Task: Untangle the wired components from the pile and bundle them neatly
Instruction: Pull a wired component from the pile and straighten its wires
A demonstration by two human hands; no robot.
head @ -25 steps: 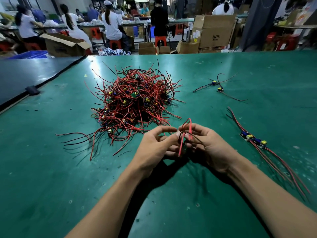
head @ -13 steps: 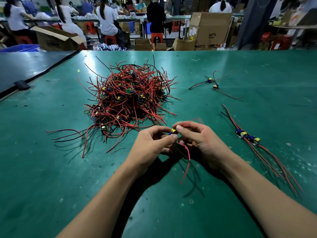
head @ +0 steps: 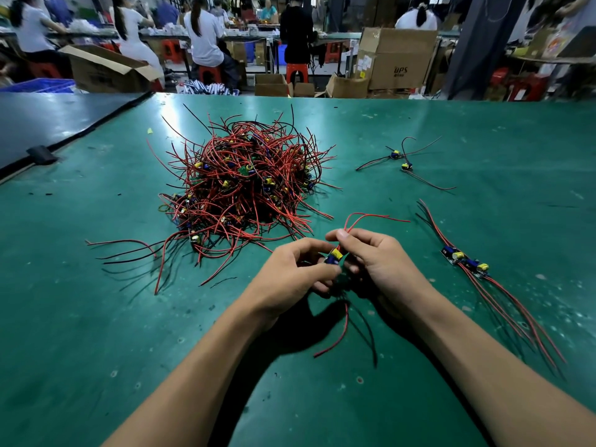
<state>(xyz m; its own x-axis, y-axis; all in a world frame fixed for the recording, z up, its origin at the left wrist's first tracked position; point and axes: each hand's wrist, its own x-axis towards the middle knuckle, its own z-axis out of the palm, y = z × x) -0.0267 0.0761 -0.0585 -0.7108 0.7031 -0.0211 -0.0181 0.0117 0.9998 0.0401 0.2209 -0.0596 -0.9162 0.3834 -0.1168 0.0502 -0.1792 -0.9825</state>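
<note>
A big tangled pile (head: 248, 185) of red and black wired components lies on the green table (head: 96, 317), just beyond my hands. My left hand (head: 290, 275) and my right hand (head: 377, 262) meet below the pile and together pinch one small wired component (head: 335, 254) with a yellow and blue part. Its red wires stick up and to the right above my right hand; a red and a black wire hang down between my wrists. A straightened bundle (head: 464, 261) of components lies to the right of my right hand.
Two loose wired components (head: 400, 158) lie at the far right of the table. A darker table (head: 48, 124) adjoins at the left. Cardboard boxes (head: 396, 58) and seated people (head: 203, 37) fill the background beyond the far edge.
The component turned in my fingers: its red wires now fan up and right above my right hand, and a red and a black wire hang lower between my wrists.
</note>
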